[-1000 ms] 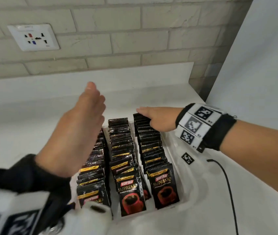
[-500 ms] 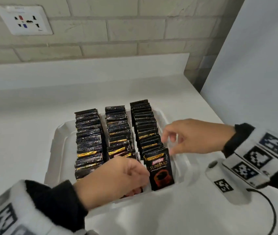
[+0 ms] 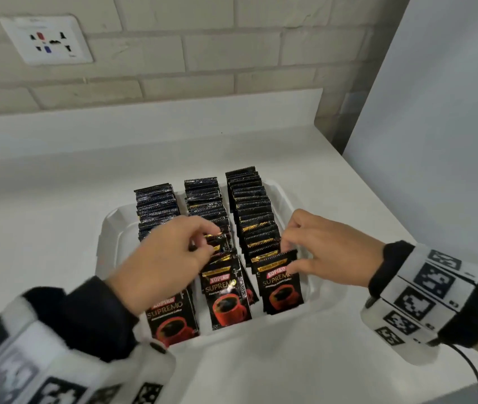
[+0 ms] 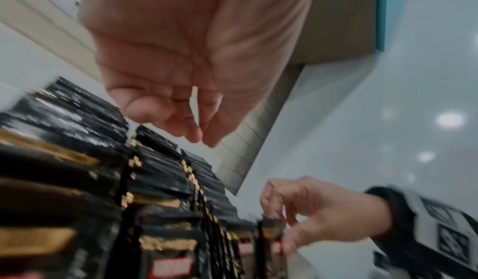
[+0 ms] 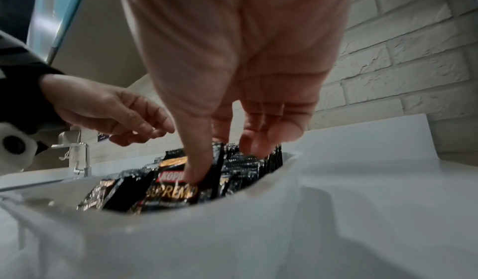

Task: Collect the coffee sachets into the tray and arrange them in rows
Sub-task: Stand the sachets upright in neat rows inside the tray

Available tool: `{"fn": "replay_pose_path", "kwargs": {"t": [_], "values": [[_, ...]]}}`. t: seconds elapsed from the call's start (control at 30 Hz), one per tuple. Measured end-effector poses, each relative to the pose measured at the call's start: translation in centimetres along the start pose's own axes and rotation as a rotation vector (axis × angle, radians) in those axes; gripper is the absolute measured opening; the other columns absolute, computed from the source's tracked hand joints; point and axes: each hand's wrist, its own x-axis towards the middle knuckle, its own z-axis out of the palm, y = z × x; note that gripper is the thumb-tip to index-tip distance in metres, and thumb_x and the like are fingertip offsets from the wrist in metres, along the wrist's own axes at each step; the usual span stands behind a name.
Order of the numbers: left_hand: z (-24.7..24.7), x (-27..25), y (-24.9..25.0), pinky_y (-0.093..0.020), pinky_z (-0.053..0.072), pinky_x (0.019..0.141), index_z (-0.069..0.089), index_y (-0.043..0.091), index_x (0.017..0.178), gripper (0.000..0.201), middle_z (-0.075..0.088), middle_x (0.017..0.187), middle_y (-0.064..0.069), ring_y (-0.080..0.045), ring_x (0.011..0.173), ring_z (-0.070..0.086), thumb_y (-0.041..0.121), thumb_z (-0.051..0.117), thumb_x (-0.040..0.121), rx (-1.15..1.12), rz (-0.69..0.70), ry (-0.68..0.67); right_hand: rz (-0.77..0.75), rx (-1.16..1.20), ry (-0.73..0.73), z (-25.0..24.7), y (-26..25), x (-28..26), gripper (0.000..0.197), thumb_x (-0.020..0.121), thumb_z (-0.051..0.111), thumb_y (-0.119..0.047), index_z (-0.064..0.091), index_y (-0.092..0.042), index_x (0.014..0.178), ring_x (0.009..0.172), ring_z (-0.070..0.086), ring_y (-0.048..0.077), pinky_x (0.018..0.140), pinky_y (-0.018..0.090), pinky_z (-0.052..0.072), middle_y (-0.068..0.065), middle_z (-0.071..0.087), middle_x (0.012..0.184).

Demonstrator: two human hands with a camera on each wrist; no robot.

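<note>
While right grip (image 3: 286, 259) pinches front sachet (image 3: 283, 290)

Black, gold-trimmed coffee sachets (image 3: 281, 287) with red cups fill a white tray (image 3: 109, 228).

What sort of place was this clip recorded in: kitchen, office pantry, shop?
Most likely a kitchen or pantry counter. A white countertop runs along a painted brick wall with a wall socket, a tap shows farther along, and a white tray holds rows of instant-coffee sachets.
</note>
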Motion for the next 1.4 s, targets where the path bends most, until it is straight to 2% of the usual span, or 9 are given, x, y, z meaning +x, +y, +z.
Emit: {"fn": "replay_pose_path", "kwargs": {"t": [0.17,0.43,0.53,0.67,0.87,1.03,1.13,1.27,1.4], "values": [[-3.2,-1.0,-2.0,-0.007,0.038,0.048,0.061,0.033,0.095,0.016,0.056,0.077,0.009,-0.002,0.050,0.044,0.019,0.055,0.091,-0.155,-0.097,0.046,-0.009,0.047,-0.066,-2.0,-1.0,0.0,0.011,0.082,0.063,-0.042,0.055,-0.035,0.081,0.070,0.047,-0.001,0.059,0.014,0.035,-0.014,0.054,0.087],[-1.1,-1.3,-1.4,-0.011,0.041,0.059,0.061,0.033,0.092,0.014,0.061,0.071,0.011,0.001,0.058,0.053,0.035,0.067,0.079,-0.118,-0.030,-0.139,-0.050,0.331,-0.084,-2.2,-4.9,3.7,0.006,0.080,0.069,-0.030,0.064,-0.026,0.081,0.054,0.050,-0.002,0.053,0.011,0.036,-0.013,0.057,0.065],[0.3,-0.8,-2.0,-0.011,0.039,0.056,0.061,0.031,0.095,0.015,0.055,0.069,0.011,0.002,0.054,0.048,0.034,0.067,0.081,0.054,0.009,-0.140,-0.005,0.340,-0.115,-0.7,-5.4,4.7,0.019,0.082,0.067,-0.027,0.068,-0.017,0.098,0.055,0.052,0.002,0.055,0.015,0.043,-0.010,0.062,0.073],[0.7,0.0,-2.6,-0.007,0.038,0.056,0.065,0.026,0.093,0.010,0.053,0.066,0.015,0.007,0.055,0.050,0.026,0.066,0.084,0.086,0.021,-0.106,0.035,0.338,-0.104,0.2,-5.2,4.6,0.015,0.085,0.064,-0.026,0.071,-0.019,0.097,0.080,0.064,0.011,0.078,0.026,0.051,-0.002,0.070,0.091],[0.7,0.6,-2.7,-0.008,0.037,0.054,0.054,0.027,0.119,0.037,0.057,0.072,0.015,0.005,0.061,0.052,0.023,0.066,0.085,0.088,-0.036,-0.170,0.049,0.228,-0.009,-0.6,-4.7,3.7,0.029,0.089,0.058,-0.033,0.060,-0.030,0.118,0.078,0.053,0.003,0.065,0.015,0.038,-0.011,0.058,0.091],[0.6,0.7,-2.7,-0.008,0.040,0.060,0.053,0.026,0.120,0.037,0.057,0.077,0.017,0.004,0.069,0.055,0.021,0.064,0.086,0.130,-0.041,-0.200,0.083,0.270,0.048,-2.3,-2.9,2.2,0.007,0.088,0.059,-0.028,0.062,-0.033,0.093,0.078,0.055,0.000,0.068,0.015,0.039,-0.018,0.056,0.079],[0.5,0.2,-2.9,-0.008,0.041,0.062,0.052,0.027,0.118,0.034,0.061,0.080,0.015,0.003,0.070,0.057,0.023,0.064,0.086,0.151,-0.032,-0.213,0.072,0.224,-0.099,-2.4,-1.8,0.8,0.009,0.089,0.058,-0.027,0.064,-0.029,0.084,0.077,0.056,-0.007,0.067,0.011,0.039,-0.023,0.058,0.078],[0.4,-0.8,-3.2,-0.008,0.044,0.063,0.047,0.034,0.100,0.026,0.068,0.085,0.012,0.001,0.072,0.062,0.020,0.064,0.087,0.084,-0.057,-0.253,0.025,0.161,-0.364,-1.0,-2.0,-0.8,0.022,0.092,0.053,-0.026,0.068,-0.025,0.108,0.092,0.059,-0.003,0.088,0.016,0.044,-0.016,0.066,0.106],[0.6,-1.0,-3.1,-0.007,0.044,0.063,0.047,0.034,0.099,0.026,0.069,0.086,0.011,0.000,0.074,0.063,0.017,0.063,0.087,0.085,-0.048,-0.234,-0.009,0.154,-0.406,0.2,-2.7,-0.6,0.033,0.097,0.041,-0.019,0.057,-0.025,0.125,0.114,0.051,0.002,0.097,0.015,0.036,-0.013,0.057,0.128]]}}
